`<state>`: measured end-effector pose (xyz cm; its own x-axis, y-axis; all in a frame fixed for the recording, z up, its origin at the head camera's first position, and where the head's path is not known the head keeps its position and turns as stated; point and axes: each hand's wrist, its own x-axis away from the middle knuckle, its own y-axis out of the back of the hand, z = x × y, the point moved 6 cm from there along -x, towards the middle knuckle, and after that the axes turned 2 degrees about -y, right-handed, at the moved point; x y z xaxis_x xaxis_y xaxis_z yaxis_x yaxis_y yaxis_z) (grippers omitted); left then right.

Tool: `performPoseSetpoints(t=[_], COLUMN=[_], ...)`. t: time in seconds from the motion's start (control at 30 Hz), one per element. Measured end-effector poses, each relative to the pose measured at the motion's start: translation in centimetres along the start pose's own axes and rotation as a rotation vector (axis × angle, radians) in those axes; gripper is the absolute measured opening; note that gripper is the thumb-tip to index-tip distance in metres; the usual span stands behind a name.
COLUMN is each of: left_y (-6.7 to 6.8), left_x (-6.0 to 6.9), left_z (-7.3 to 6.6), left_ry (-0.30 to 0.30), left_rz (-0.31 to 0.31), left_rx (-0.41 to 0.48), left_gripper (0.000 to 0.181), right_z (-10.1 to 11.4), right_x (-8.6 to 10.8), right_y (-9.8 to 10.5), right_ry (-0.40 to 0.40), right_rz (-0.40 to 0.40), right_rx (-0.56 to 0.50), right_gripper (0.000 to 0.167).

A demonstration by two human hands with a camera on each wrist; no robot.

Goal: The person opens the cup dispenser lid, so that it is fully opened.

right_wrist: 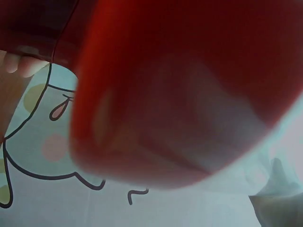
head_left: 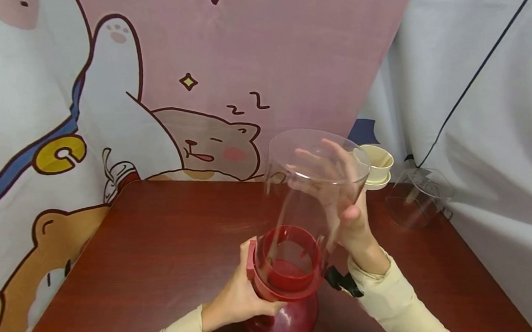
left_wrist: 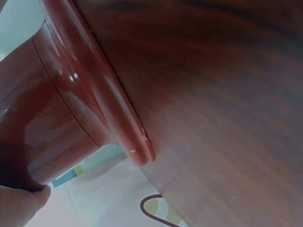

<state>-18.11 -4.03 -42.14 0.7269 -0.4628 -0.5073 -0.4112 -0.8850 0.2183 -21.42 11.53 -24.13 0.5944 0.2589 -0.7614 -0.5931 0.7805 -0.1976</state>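
A tall clear plastic cylinder [head_left: 292,205] stands tilted over a glossy red base [head_left: 284,327] with a round foot and a red collar. My left hand [head_left: 235,299] grips the base at its collar, thumb across the front. Around the upper right side of the cylinder, my right hand [head_left: 356,231] holds the wall; its fingers show through the clear plastic. The cylinder's lower end overlaps the collar; whether it is seated cannot be told. In the left wrist view the red foot [left_wrist: 109,104] meets the table. Blurred red plastic [right_wrist: 189,71] fills much of the right wrist view.
A cream cup [head_left: 377,161] stands at the back right, partly behind the right hand. Nearby on the table is a clear container [head_left: 419,204]. Printed cloth [head_left: 308,44] hangs behind the dark red wooden table [head_left: 169,234], with white cloth on the right.
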Motion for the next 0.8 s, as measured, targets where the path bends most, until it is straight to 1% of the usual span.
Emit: performPoseSetpoints(t=[0.1, 0.17, 0.23, 0.3, 0.4, 0.47, 0.57, 0.67, 0.7, 0.73, 0.8], left_y=[-0.1, -0.1, 0.0, 0.0, 0.0, -0.1, -0.3, -0.4, -0.4, -0.3, -0.2], left_x=[0.0, -0.1, -0.1, -0.1, 0.0, 0.1, 0.0, -0.2, -0.2, -0.2, -0.1], left_z=[0.2, 0.3, 0.3, 0.3, 0.2, 0.0, -0.1, -0.3, -0.3, -0.3, -0.3], left_ry=[0.010, 0.004, 0.003, -0.012, -0.034, -0.068, -0.096, -0.116, -0.110, -0.095, -0.069], left_rz=[0.008, 0.005, 0.000, 0.004, 0.004, 0.000, -0.001, 0.016, 0.019, 0.016, 0.014], left_rx=[0.001, -0.018, -0.029, -0.033, -0.047, -0.062, -0.024, 0.063, 0.087, 0.084, 0.084], left_gripper=[0.115, 0.115, 0.115, 0.113, 0.111, 0.110, 0.111, 0.111, 0.111, 0.110, 0.109], right_z=[0.4, 0.8, 1.2, 1.6, 1.6, 1.5, 1.3, 1.1, 1.0, 0.9, 0.4], right_x=[0.5, 0.8, 1.0, 1.1, 0.8, 0.5, -0.1, -0.7, -0.9, -1.1, -1.4], right_y=[0.2, -0.2, -0.8, -1.5, -2.3, -2.7, -2.8, -2.6, -2.5, -2.4, -1.9], right_ry=[0.059, 0.116, 0.159, 0.182, 0.152, 0.124, 0.062, 0.012, -0.002, -0.012, -0.056], right_rz=[0.009, 0.049, 0.072, 0.081, 0.057, 0.055, 0.056, 0.056, 0.055, 0.055, 0.034], right_rx=[-0.005, 0.028, 0.073, 0.113, 0.150, 0.167, 0.181, 0.175, 0.167, 0.150, 0.105], right_gripper=[0.087, 0.089, 0.092, 0.094, 0.095, 0.094, 0.094, 0.092, 0.092, 0.091, 0.090])
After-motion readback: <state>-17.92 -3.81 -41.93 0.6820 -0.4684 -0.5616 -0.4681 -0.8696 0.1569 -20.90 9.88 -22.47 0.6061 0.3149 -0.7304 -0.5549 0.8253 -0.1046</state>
